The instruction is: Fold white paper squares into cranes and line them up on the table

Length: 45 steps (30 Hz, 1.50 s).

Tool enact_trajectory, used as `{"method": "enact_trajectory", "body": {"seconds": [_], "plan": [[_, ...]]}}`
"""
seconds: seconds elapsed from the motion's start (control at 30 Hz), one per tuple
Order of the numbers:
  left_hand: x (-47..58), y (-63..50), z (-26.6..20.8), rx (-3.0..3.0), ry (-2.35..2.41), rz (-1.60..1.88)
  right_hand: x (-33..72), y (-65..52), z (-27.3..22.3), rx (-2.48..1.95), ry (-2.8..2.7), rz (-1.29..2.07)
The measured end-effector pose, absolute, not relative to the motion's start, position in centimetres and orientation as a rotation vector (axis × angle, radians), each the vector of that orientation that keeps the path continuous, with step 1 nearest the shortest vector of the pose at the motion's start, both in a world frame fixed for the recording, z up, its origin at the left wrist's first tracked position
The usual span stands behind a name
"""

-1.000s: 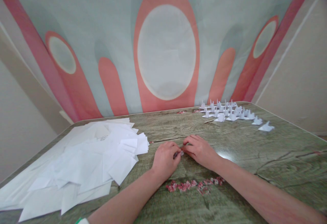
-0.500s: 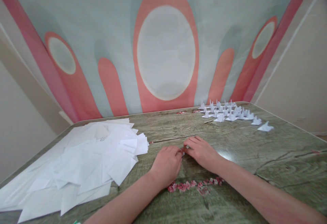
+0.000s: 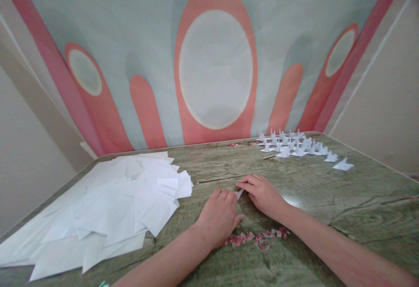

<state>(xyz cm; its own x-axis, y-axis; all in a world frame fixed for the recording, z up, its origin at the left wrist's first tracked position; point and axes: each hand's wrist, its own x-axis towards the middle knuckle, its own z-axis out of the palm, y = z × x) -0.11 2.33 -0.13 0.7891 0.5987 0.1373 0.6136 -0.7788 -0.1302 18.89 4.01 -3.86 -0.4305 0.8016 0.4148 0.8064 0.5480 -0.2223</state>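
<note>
A small folded piece of white paper [image 3: 240,194] lies between my two hands above the middle of the wooden table; only a narrow slanted part of it shows. My left hand [image 3: 220,215] has its fingers curled down on the paper's left side, with its thumb held away toward the right. From the other side, my right hand [image 3: 263,194] pinches the paper's upper right end with thumb and fingertips. Most of the paper's shape is hidden by my fingers.
A spread heap of white paper sheets [image 3: 108,212] covers the table's left side. At the far right, several folded white paper cranes [image 3: 299,149] stand in a group. The wood-patterned table [image 3: 327,252] meets a pink and grey backdrop [image 3: 216,68].
My left thumb has moved off the paper and out to the right. The hands have parted slightly, and more of the folded paper shows. The view has shifted a little.
</note>
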Motion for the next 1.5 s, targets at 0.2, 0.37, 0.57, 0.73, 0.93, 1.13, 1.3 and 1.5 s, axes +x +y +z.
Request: {"method": "enact_trajectory", "body": {"seconds": [0.2,0.37,0.57,0.73,0.93,1.13,1.3,1.5], "plan": [[-0.5,2.8,-0.2,-2.863,-1.052,-0.272,18.8,3.9,-3.8,-1.301,-2.098,0.273],[-0.8,3.7,-1.1,-2.951,-1.131,-0.470,18.3,3.4,-3.1,-1.293,-2.119,0.359],[-1.0,4.2,-1.5,-3.013,-1.179,-0.652,18.7,3.8,-3.1,-1.215,-2.086,0.521],[-1.1,4.2,-1.4,-3.032,-1.211,-0.706,18.8,3.9,-2.9,-1.200,-2.088,0.559],[-1.1,4.3,-1.5,-3.027,-1.244,-0.720,18.9,4.0,-3.0,-1.193,-2.108,0.562],[-0.9,4.4,-1.4,-2.993,-1.279,-0.726,18.6,4.0,-3.3,-1.219,-2.074,0.543],[-0.7,4.6,-1.5,-2.956,-1.338,-0.742,18.1,3.9,-3.4,-1.254,-2.023,0.525],[-0.6,4.7,-1.4,-2.934,-1.402,-0.790,17.4,3.7,-3.4,-1.322,-1.967,0.499]]}}
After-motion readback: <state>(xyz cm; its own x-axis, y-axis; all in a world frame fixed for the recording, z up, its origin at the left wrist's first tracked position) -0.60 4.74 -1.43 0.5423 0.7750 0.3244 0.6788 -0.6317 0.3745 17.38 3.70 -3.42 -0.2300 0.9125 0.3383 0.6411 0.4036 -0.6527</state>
